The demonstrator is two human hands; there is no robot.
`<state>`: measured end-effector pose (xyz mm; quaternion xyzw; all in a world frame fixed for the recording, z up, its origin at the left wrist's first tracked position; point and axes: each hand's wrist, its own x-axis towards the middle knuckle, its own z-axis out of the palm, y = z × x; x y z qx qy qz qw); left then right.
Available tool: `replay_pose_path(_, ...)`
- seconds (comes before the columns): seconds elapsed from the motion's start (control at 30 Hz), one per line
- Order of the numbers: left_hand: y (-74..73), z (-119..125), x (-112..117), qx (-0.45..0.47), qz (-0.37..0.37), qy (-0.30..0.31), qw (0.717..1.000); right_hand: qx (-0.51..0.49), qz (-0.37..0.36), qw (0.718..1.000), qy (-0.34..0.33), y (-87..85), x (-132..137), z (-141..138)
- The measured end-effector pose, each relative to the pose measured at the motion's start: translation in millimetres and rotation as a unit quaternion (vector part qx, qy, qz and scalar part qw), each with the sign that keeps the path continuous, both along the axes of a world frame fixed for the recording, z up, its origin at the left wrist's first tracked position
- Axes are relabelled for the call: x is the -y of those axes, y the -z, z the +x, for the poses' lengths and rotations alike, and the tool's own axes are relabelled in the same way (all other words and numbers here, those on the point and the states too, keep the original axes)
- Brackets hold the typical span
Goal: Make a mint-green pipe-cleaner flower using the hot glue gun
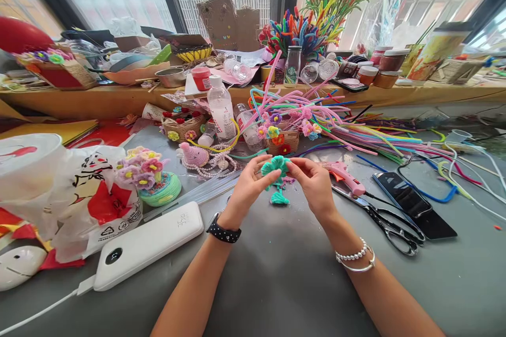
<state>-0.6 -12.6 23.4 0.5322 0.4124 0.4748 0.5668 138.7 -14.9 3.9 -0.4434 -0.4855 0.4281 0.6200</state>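
Between my two hands is a teal pipe-cleaner flower (275, 167), held up over the grey table. My left hand (253, 181) pinches its left side with thumb and fingers. On the other side, the thumb and fingertips of my right hand (312, 181) close on the flower's edge. Just below it on the table lies a smaller teal fuzzy piece (280, 198), apart from both hands. Some purple bits (290, 180) lie behind, partly covered by the flower and fingers.
At right are a pink glue gun (348, 178), black-handled scissors (389, 226) and a phone (415, 205). A white power bank (148, 247) and a flower-topped green cushion (162, 189) are at left. Pink pipe cleaners (336, 134) sprawl behind, near a white bottle (221, 110).
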Motion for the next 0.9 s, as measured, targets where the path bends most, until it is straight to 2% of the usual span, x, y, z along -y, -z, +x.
replay_pose_path(0.1, 1.2, -0.7, -0.5, 0.009, -0.022, 0.030, 0.999, -0.026, -0.002, 0.999, 0.020, 0.3, -1.0, 1.1)
replay_pose_path(0.33, 6.4, 1.0, -2.3, 0.006, 0.010, -0.015, 1.000, -0.025, 0.008, 1.000, -0.002, 0.8, 0.2, -0.8)
replay_pose_path(0.63, 4.9, 0.7, -1.7, -0.026, 0.022, -0.017, 0.999, -0.005, 0.013, 1.000, -0.006, 0.5, 2.0, -1.5)
replay_pose_path(0.9, 6.6, -1.2, -3.4, -0.078, 0.080, -0.028, 0.993, -0.039, 0.012, 0.999, -0.017, -2.3, 4.6, -1.9)
